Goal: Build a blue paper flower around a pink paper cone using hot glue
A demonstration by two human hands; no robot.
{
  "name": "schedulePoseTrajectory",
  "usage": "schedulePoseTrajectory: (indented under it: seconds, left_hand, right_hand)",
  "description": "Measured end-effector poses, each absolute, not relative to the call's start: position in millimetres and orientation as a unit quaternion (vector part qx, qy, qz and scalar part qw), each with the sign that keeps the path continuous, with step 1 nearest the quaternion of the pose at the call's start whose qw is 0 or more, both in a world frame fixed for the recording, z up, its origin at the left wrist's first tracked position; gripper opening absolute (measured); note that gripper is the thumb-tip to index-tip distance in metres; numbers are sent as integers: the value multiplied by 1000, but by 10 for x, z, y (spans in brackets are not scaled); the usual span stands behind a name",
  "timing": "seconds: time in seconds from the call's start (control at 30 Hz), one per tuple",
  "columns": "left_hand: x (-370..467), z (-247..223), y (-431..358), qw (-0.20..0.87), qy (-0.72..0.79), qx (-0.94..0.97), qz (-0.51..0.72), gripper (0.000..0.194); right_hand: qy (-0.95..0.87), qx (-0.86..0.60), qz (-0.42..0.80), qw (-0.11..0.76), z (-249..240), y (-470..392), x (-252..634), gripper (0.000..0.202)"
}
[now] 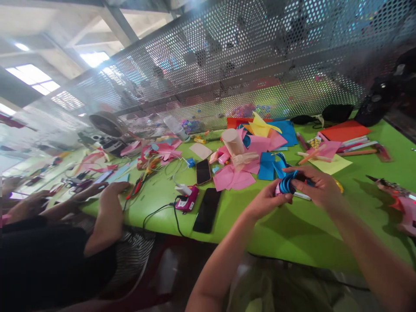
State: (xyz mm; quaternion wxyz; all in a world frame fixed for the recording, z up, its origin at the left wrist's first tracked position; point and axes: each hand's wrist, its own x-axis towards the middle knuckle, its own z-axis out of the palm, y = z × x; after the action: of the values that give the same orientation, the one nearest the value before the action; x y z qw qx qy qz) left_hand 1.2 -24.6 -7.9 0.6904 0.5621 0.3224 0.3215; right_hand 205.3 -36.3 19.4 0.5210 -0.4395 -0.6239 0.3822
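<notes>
Both my hands hold a curled bundle of blue paper strips [286, 183] above the green table. My left hand [268, 198] grips its left side, with a bit of pink and white showing by the thumb. On the other side, the fingers of my right hand [313, 186] are closed on the same strips. Just behind the bundle lie blue paper sheets [267, 166], and more blue strips stick up above it. A white pen-like stick [302, 196] is on the table under my hands. Pink paper sheets [234, 177] lie to the left.
Two phones [207, 211] and a pink power strip [187, 199] with cables lie left of me. A cardboard tube [232, 141] stands among papers. Pliers [386, 186] are at right. A co-worker's arm [108, 208] rests on the table's left. A perforated metal screen [227, 69] rises behind.
</notes>
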Motion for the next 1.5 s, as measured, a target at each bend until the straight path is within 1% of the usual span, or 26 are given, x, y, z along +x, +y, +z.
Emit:
schedulePoseTrajectory:
  seconds: [0.17,0.27,0.4,0.63,0.87,1.07,1.3,1.5]
  left_hand:
    - [16,-79,-246,695,324,551,330,69]
    - [42,-89,-247,690,336,543,341,66]
    - [66,-102,-242,687,345,534,353,64]
    - [58,-68,-247,686,340,541,348,63]
    - [88,-69,-246,680,346,537,360,64]
    - [117,-74,-252,670,365,531,369,61]
    - [133,-62,-258,670,369,518,383,54]
    - [123,-45,-245,687,359,514,366,57]
  right_hand:
    - [-594,-419,459,511,90,-350,2065,30]
    - [-580,-417,478,511,69,-338,2054,32]
    - [-576,-418,480,514,83,-328,2047,33]
    - [-562,-415,469,540,101,-311,2043,27]
    - [-558,-401,488,538,59,-308,2038,32]
    - [-564,-406,471,543,28,-286,2026,23]
    - [-551,-403,485,546,39,-289,2004,26]
    - [-556,-401,491,538,53,-301,2009,29]
